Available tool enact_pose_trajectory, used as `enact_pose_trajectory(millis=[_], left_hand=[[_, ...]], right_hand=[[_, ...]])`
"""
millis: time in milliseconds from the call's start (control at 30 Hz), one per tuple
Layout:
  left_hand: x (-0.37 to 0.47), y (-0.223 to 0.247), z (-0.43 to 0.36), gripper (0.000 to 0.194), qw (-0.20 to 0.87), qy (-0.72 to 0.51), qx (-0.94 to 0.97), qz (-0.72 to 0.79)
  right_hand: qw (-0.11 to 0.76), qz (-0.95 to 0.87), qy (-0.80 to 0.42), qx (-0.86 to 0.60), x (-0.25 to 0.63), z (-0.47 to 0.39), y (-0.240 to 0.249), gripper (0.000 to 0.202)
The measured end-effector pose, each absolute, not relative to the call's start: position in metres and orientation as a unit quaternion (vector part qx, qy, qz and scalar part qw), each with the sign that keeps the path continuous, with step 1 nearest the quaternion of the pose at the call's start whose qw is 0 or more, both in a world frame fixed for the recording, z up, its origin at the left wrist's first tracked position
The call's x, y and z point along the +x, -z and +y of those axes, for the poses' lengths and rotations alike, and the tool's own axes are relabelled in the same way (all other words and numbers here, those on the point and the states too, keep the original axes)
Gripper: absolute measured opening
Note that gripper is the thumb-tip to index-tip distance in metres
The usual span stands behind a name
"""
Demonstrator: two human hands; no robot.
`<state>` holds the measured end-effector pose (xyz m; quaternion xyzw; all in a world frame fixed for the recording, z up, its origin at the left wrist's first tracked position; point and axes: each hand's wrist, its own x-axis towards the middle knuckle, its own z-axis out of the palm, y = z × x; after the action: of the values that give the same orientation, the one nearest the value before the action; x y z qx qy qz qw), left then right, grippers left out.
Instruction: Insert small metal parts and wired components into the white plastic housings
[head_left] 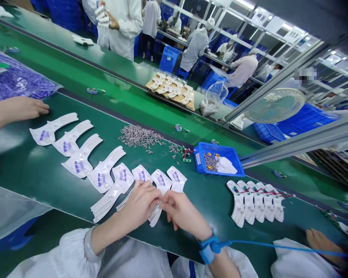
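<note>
1) Left: another person's hand (26, 108) rests near a bag of purple parts (20, 75)
2) Next, white shells with purple pieces (79, 164) lie across the tabletop (203, 193)
3) Middle: left hand (143, 200) bends over the near white shell (154, 219); cannot tell if its fingers clamp anything
4) Just right: right hand (181, 210), fingers drawn in, hold unclear
5) Right: blue tray (234, 153), then shells with red wires (248, 202)

Eight white plastic shells (83, 154) are carrying purple parts (101, 179), while five white shells (258, 203) are carrying green circuit boards (236, 189). One blue bin (220, 173) and one bag of purple pieces (16, 77) are sitting nearby.
</note>
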<state>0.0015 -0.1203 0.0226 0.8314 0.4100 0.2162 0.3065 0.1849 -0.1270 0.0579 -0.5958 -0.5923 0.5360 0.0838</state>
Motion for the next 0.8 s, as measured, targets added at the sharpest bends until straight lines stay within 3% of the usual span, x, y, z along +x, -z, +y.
enact_pose_trajectory(millis=[167, 300, 600, 800], left_hand=[[0.004, -0.028, -0.121, 0.028, 0.287, -0.202, 0.846, 0.401], [-0.005, -0.038, -0.119, 0.027, 0.29, -0.221, 0.842, 0.397], [-0.066, -0.041, -0.03, 0.021, 0.206, -0.186, 0.844, 0.458], [-0.047, -0.017, 0.031, 0.036, 0.151, -0.186, 0.849, 0.472]], right_hand=[[0.19, -0.76, -0.317, -0.534, 0.174, -0.049, -0.068, 0.012], [0.149, -0.849, -0.205, -0.464, 0.143, 0.006, -0.046, 0.031], [0.083, -0.838, -0.12, -0.526, 0.173, 0.023, -0.039, 0.031], [0.077, -0.86, -0.134, -0.487, 0.147, 0.033, -0.039, 0.029]])
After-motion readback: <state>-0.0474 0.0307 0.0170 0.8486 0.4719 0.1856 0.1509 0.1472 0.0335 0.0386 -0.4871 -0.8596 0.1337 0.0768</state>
